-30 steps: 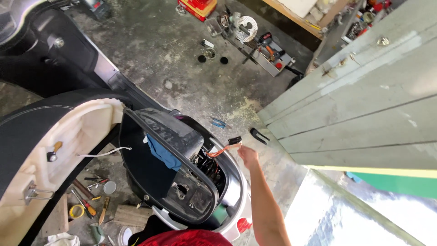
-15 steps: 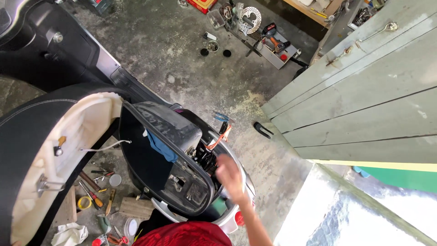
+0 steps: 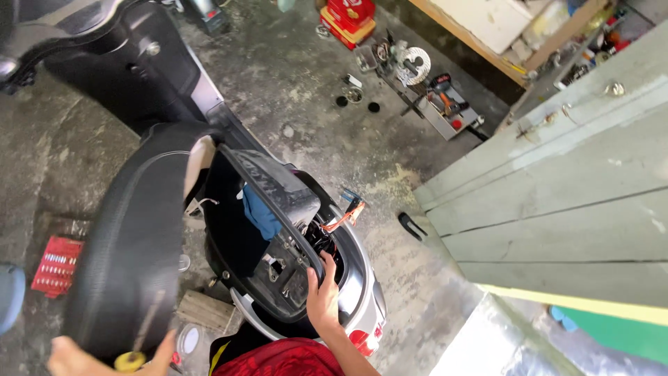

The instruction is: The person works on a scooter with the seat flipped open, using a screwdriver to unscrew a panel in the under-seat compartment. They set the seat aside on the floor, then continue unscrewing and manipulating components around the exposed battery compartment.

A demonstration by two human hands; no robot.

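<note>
Right hand [image 3: 323,298] gripping storage bin rim [image 3: 296,237], fingers clamped on it, left hand [image 3: 104,356] clutching yellow-handled screwdriver [image 3: 136,345], propping raised seat [image 3: 132,244]

Right hand [image 3: 322,298] on the scooter's under-seat tub rim [image 3: 292,233], left hand [image 3: 104,356] beneath the raised seat [image 3: 129,251].

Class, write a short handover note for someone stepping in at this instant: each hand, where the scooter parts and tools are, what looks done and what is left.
Left hand: at the lower edge of the raised black padded scooter seat, holding a yellow-handled screwdriver.
Right hand: fingers over the rear rim of the black plastic under-seat storage bucket; how firm the grip is cannot be told.
Things: blue cloth lies inside the bucket; orange wiring sticks out behind it; red bit tray on the concrete floor.
Done: seat is up, bucket exposed.
Left: bucket sits in the scooter's frame, not lifted out.
</note>
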